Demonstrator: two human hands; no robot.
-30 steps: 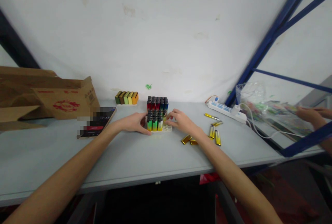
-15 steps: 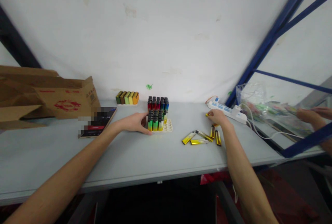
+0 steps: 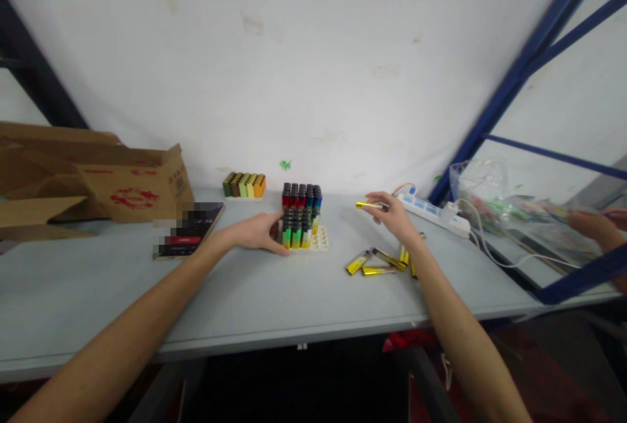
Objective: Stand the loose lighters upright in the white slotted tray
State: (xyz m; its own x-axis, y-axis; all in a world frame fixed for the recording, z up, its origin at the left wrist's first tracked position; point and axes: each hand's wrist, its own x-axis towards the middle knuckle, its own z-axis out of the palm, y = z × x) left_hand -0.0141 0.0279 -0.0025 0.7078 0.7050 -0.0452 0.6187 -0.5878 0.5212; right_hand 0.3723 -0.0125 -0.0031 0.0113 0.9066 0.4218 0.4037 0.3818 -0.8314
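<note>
The right hand's (image 3: 396,219) grip pinches a lighter (image 3: 367,205); the left hand (image 3: 257,230) curves, half open, against the tray's (image 3: 322,241) left end.

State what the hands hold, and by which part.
Right hand: a lighter, by its silvery end. Left hand: at the left end of the tray; grip unclear.

Looks like a workshop or packing room rather than a home. Shows as much in the long grey table (image 3: 235,299) across the frame, the lighters (image 3: 296,238) racked in rows at centre, and the open carton (image 3: 134,181) at far left. Backs onto a scuffed white wall (image 3: 318,70). Includes a blue metal frame (image 3: 522,77) at upper right, a power strip (image 3: 431,212) below, and a co-worker's hand (image 3: 590,222) at the right edge.
</note>
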